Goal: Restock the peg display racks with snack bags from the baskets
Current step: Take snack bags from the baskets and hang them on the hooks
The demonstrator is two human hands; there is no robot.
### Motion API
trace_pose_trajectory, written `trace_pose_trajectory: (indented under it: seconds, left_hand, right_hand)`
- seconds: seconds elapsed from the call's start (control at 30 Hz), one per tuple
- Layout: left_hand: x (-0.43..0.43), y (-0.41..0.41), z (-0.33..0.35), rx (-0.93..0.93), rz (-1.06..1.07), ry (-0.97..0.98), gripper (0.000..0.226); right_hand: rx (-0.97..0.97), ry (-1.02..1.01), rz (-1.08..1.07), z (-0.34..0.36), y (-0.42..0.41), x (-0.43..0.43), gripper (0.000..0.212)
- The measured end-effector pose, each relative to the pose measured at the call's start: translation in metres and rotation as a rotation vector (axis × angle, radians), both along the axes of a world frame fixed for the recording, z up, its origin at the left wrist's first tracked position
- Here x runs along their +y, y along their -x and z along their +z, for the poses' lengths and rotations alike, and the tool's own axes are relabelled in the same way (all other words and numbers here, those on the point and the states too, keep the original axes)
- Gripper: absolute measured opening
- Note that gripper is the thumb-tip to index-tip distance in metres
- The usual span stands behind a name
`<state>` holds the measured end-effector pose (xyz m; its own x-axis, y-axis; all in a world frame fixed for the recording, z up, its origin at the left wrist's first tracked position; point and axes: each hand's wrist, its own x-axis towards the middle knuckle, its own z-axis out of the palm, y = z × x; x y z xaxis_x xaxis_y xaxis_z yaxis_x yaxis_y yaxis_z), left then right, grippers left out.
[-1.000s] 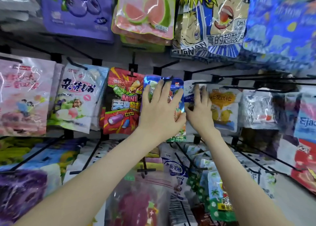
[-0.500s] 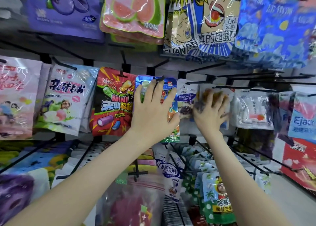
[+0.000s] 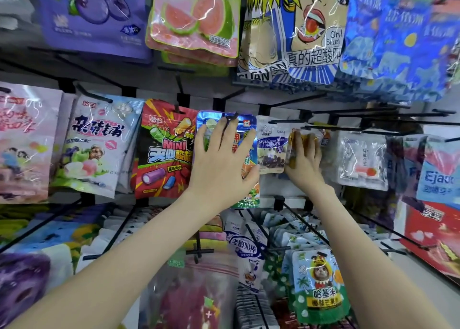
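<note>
My left hand (image 3: 219, 161) lies flat with spread fingers on a blue snack bag (image 3: 246, 125) that hangs on a peg in the middle row. To its right hangs a small white Milk Cocoa bag (image 3: 271, 149). My right hand (image 3: 305, 164) is at the peg beyond that and grips a blurred yellow snack bag (image 3: 297, 139), its fingers partly behind the film. A black peg (image 3: 331, 127) juts out just above that bag. No basket is in view.
A red MINI bag (image 3: 164, 151) hangs left of the blue one and a clear bag (image 3: 361, 159) right of the yellow one. Large bags hang overhead (image 3: 296, 29). Long black pegs loaded with bags (image 3: 316, 286) stick out below my forearms.
My right hand slid right from the Milk Cocoa bag to the yellow bag and closed on it. My left hand stayed pressed on the blue bag. The view drifted slightly.
</note>
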<state>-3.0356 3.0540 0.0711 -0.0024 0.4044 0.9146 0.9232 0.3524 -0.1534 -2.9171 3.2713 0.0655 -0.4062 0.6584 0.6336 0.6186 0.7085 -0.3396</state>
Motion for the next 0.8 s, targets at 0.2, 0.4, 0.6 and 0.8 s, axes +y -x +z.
trace_pose_trajectory:
  seconds: [0.2, 0.4, 0.6, 0.8]
  left_hand:
    - [0.000, 0.001, 0.000, -0.007, -0.003, 0.028, 0.061]
    - [-0.012, -0.002, 0.000, -0.057, -0.098, 0.026, 0.054]
    - [-0.067, 0.006, 0.006, -0.097, -0.245, -0.070, 0.044]
    - [-0.180, 0.056, -0.001, -0.132, -0.167, -0.064, 0.047]
  right_hand:
    - [0.088, -0.029, 0.011, -0.004, -0.011, -0.019, 0.080]
    - [0.424, -0.227, 0.037, 0.002, -0.025, -0.077, 0.045]
    - [0.561, -0.487, 0.211, 0.022, 0.002, -0.173, 0.034]
    - [0.521, -0.446, 0.453, 0.030, 0.060, -0.292, 0.035]
